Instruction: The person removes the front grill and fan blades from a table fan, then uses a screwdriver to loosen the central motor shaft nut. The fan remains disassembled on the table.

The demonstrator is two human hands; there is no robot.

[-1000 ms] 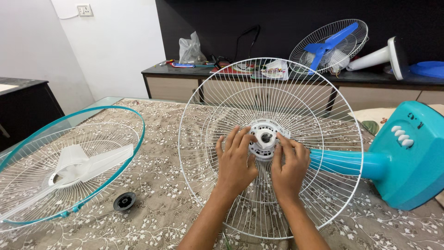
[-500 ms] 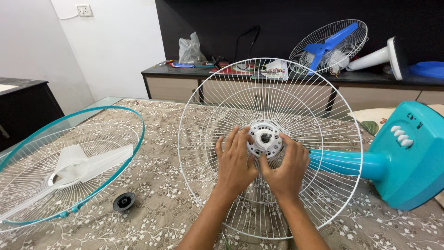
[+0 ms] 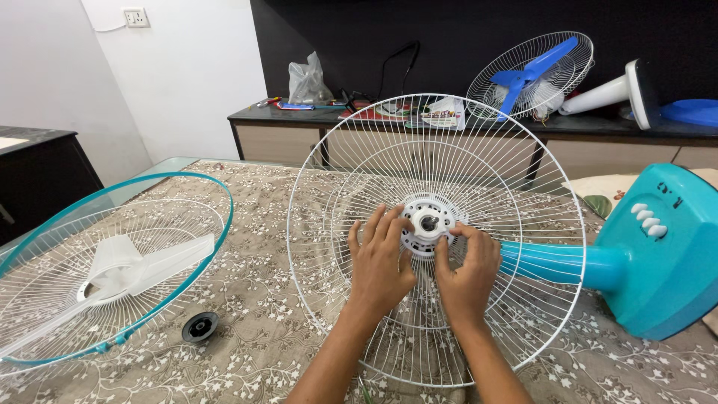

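A white wire rear fan guard (image 3: 479, 161) stands upright on a teal pedestal fan (image 3: 658, 254) that lies on its side on the table. At the guard's centre sits a white plastic hub ring (image 3: 428, 222) around the motor shaft. My left hand (image 3: 380, 262) presses flat on the guard with its fingertips at the ring's left edge. My right hand (image 3: 468, 271) grips the ring's right and lower edge with thumb and fingers.
A teal-rimmed front guard (image 3: 112, 262) holding a clear fan blade (image 3: 142, 262) lies at left on the floral tablecloth (image 3: 262, 329), with a black round nut (image 3: 201, 326) beside it. Behind, a sideboard (image 3: 479, 131) carries another fan with blue blades (image 3: 532, 73), a white stand and clutter.
My right hand shifted around the hub ring, the thumb going under it and back toward its right side. The ring appears to turn slightly. My left hand stayed put.
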